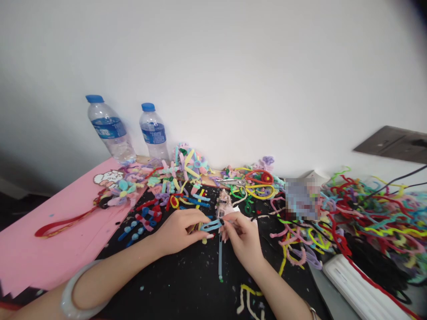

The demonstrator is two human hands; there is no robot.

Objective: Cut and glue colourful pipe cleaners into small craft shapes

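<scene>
While pinching a light-blue, looped fuzzy stem [207, 228] between left hand [180, 231] and right hand [246, 240] at lower centre, apparently shaping it, needing steady control.

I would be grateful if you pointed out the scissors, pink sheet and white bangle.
Scissors [236, 182], head view, on the blades.
Pink sheet [60, 260], head view, bare part.
White bangle [67, 290], head view, left side.

Messy black tabletop [160, 280], pink sheet [73, 200] on the left, two water bottles [108, 126] at the back, scissors [256, 183], loads of fuzzy craft stems [376, 213] everywhere
</scene>
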